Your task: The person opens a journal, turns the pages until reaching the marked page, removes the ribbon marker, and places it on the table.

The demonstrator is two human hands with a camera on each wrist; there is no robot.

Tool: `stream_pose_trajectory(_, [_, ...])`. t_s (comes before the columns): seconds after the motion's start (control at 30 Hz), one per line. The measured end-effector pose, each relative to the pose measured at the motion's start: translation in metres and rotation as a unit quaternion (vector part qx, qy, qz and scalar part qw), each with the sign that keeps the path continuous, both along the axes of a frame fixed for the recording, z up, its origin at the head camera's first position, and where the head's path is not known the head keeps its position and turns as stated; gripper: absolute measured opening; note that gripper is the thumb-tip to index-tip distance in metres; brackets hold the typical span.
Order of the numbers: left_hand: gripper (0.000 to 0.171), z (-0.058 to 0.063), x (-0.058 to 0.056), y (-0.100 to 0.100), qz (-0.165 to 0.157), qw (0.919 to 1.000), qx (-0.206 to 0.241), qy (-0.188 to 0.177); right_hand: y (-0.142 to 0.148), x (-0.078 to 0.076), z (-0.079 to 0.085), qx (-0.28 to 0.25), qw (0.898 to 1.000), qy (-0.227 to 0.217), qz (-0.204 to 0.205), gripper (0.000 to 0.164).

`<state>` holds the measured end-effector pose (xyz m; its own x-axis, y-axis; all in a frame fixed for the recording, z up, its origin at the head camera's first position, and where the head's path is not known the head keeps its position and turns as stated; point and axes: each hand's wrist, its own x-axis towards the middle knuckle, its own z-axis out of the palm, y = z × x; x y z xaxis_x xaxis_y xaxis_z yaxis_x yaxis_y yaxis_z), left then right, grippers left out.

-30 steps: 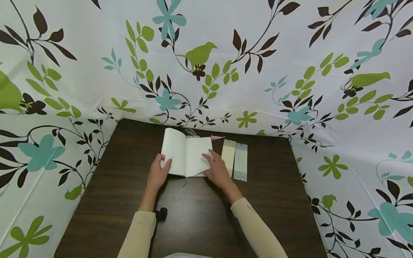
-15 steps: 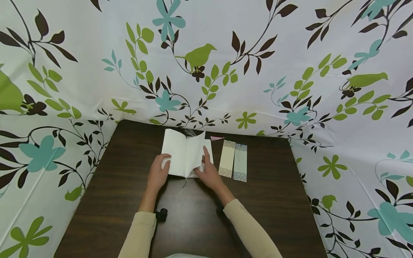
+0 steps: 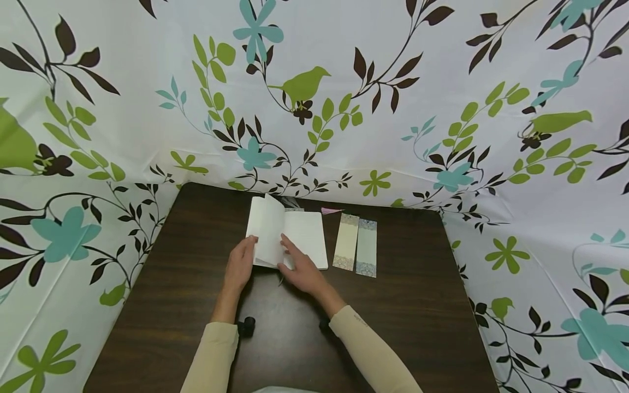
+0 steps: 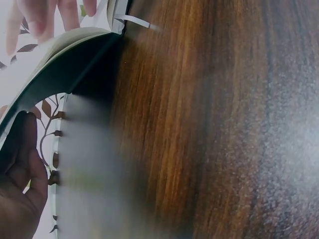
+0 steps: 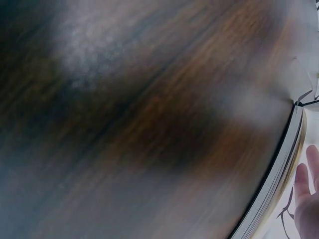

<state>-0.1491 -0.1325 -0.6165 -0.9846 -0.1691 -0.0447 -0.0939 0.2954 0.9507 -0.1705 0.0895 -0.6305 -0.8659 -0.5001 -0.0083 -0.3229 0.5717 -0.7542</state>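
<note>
An open notebook (image 3: 306, 234) with blank white pages lies toward the table's far edge. My left hand (image 3: 239, 262) grips its left side; in the left wrist view its fingers (image 4: 32, 134) are under the raised dark cover (image 4: 75, 64). My right hand (image 3: 303, 271) is at the gutter, fingers extended against the turned leaf (image 3: 270, 226), which stands curved over the left half. In the right wrist view, that hand's fingers (image 5: 301, 181) show beside the page edges (image 5: 279, 179). A thin ribbon marker (image 4: 133, 20) hangs from the spine.
Right of the notebook lie two patterned paper strips, one cream (image 3: 346, 240) and one pale green (image 3: 366, 248). A small pink piece (image 3: 331, 210) and a greyish item (image 3: 295, 204) are behind it. A leaf-print cloth (image 3: 314, 109) stands around the dark wooden table (image 3: 417, 305).
My right hand has moved left from the right page's lower corner to the gutter, carrying a leaf over to the left side. My left hand has stayed at the left edge.
</note>
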Motion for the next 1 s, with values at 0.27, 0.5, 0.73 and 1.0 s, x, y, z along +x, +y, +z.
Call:
stream_pose_trajectory(0.27, [0.056, 0.001, -0.002, 0.001, -0.005, 0.9995, -0.027, -0.015, 0.002, 0.0, 0.001, 0.047, 0.998, 0.028, 0.036, 0.064])
stream_pose_trajectory(0.5, [0.036, -0.003, -0.003, 0.002, 0.01, 0.9994, -0.034, 0.0, 0.012, -0.006, -0.003, 0.096, 0.994, 0.055, 0.025, 0.056])
stream_pose_trajectory(0.73, [0.034, -0.007, -0.002, 0.003, 0.016, 0.999, -0.041, 0.003, 0.025, -0.01, -0.003, 0.143, 0.987, 0.063, 0.022, 0.05])
stream_pose_trajectory(1.0, [0.035, -0.007, -0.002, 0.003, 0.019, 0.9988, -0.045, -0.004, 0.033, -0.013, 0.001, 0.184, 0.978, 0.09, 0.031, 0.044])
